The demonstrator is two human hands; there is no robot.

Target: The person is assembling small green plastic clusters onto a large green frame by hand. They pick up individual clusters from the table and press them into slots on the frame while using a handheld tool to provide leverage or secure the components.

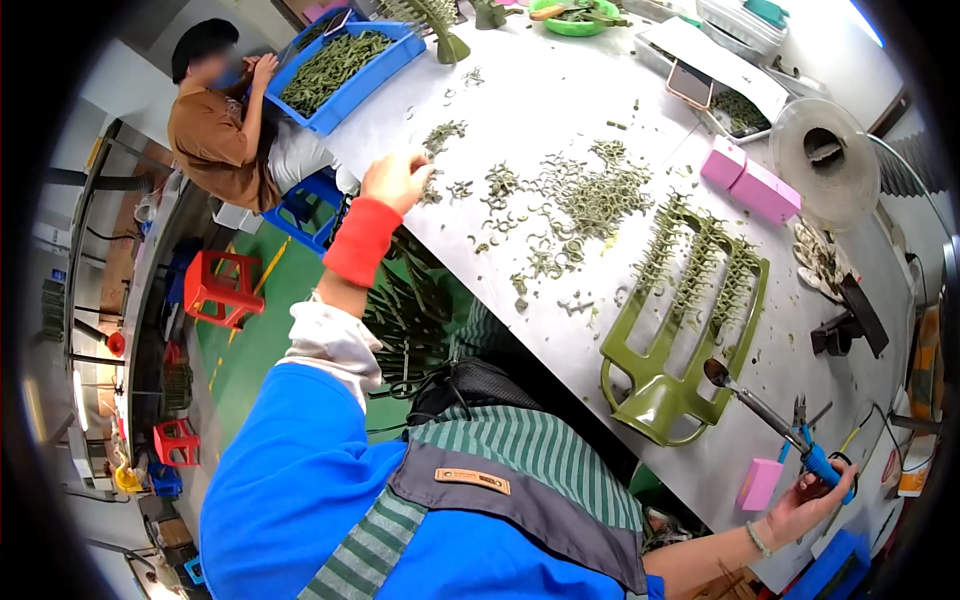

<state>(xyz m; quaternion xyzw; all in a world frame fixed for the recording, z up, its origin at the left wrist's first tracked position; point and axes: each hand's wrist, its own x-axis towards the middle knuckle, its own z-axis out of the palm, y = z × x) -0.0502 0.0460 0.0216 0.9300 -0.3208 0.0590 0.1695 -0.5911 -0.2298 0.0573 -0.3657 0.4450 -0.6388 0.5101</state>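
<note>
My right hand (812, 497), at the lower right, grips a soldering iron (818, 464) by its blue handle. Its darkened tip reaches to the edge of an olive-green plastic frame (652, 392) with long slots. Rows of small spiky green pieces (742, 270) lie along the frame's bars. At the table's left edge my left hand (396, 182), with a red cuff at the wrist, has its fingers curled together beside small green bits (461, 189); what they hold is too small to make out. Between the hands spreads a loose heap of small curved green parts (605, 195).
Pink blocks (765, 192) stand beyond the frame, and another pink block (760, 484) is near the iron. Pliers (800, 410) and a black stand (850, 322) lie at right. A co-worker (215, 130) sits at far left by a blue crate (402, 48). Red stools (222, 285) stand on the floor.
</note>
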